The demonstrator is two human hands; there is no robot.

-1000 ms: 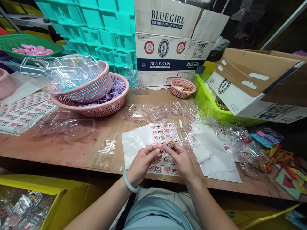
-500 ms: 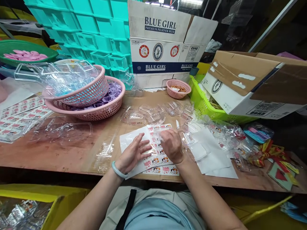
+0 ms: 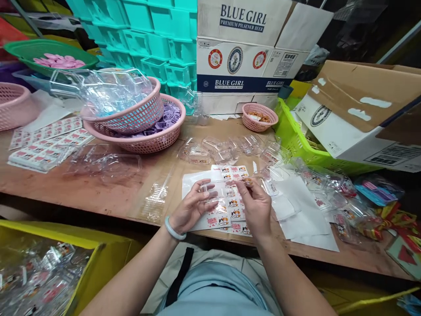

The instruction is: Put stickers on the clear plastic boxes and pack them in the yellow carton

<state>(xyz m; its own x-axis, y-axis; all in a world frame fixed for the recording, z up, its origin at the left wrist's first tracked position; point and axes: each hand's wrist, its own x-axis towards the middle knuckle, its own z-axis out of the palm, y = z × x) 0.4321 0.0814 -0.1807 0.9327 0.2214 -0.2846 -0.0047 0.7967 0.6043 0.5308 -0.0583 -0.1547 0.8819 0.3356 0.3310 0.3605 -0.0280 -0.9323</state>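
Observation:
My left hand (image 3: 193,206) and my right hand (image 3: 255,202) meet over a sticker sheet (image 3: 230,206) printed with small cat pictures, lying on the wooden table (image 3: 98,188). Between the fingertips of both hands sits a small clear plastic case (image 3: 215,192), held just above the sheet. My left wrist wears a pale green bangle (image 3: 173,229). Several more clear plastic cases (image 3: 226,151) lie scattered on the table just beyond the sheet.
Two stacked pink baskets (image 3: 138,127) hold clear cases and purple pieces at the left. More sticker sheets (image 3: 46,147) lie far left. A small pink basket (image 3: 259,116), a green crate (image 3: 296,140) and cardboard boxes (image 3: 250,48) stand behind. A yellow bin (image 3: 49,267) sits below the table edge.
My hands left the sticker sheet, where the left lay flat, and came together holding a clear plastic case. The camera view shifted slightly to the left.

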